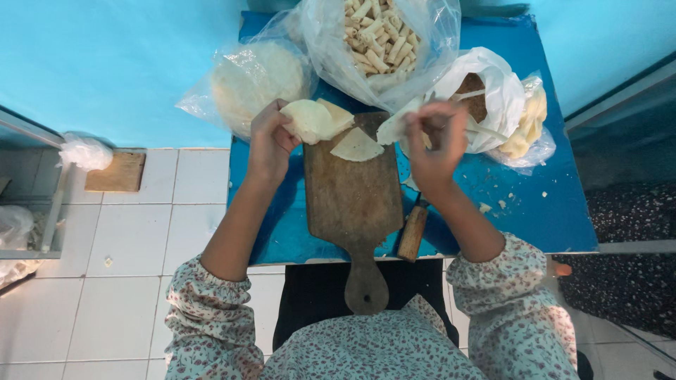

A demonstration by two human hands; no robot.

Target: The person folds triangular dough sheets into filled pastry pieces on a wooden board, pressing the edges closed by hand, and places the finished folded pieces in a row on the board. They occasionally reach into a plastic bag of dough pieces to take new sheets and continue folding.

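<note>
My left hand [270, 143] holds a stack of thin pale dough sheets [314, 119] over the far end of a worn wooden cutting board [352, 204]. My right hand [435, 144] pinches a single pale dough sheet [391, 129] at the board's far right corner; the hand is blurred. One triangular dough piece [357, 147] lies flat on the board between the hands. The board's handle points toward me.
A small blue table [535, 211] carries a clear bag of rolled pastry sticks [377, 39], a bag of round dough sheets [253, 81], a white bag with brown filling [482, 98] and a knife with a wooden handle [412, 232]. Crumbs lie at the right. White tiled floor at the left.
</note>
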